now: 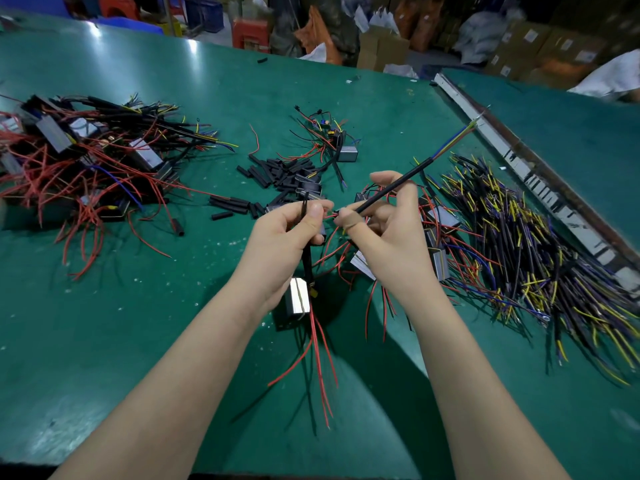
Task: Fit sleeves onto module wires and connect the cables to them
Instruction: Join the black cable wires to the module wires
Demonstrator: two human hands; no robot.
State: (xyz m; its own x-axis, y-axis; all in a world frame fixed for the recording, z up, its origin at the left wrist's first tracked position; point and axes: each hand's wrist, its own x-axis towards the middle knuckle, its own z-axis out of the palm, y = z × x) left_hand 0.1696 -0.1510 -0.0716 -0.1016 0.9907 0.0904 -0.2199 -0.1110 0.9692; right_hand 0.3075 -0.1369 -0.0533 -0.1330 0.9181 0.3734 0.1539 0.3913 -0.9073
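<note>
above the green table (138, 323), left hand (291, 237) pinches module wires (306, 216); right hand (388, 230) grips a black cable (398, 183).

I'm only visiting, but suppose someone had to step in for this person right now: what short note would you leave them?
Left hand: pinches the black lead of a silver module that hangs below it, red wires trailing.
Right hand: grips a black cable, its stripped coloured ends pointing up and away.
The two ends meet between the thumbs; whether they are joined cannot be told.
Loose black sleeves lie ahead at centre, spare cables in a pile at right, a heap of modules with cables at far left, more modules under the right hand.
</note>
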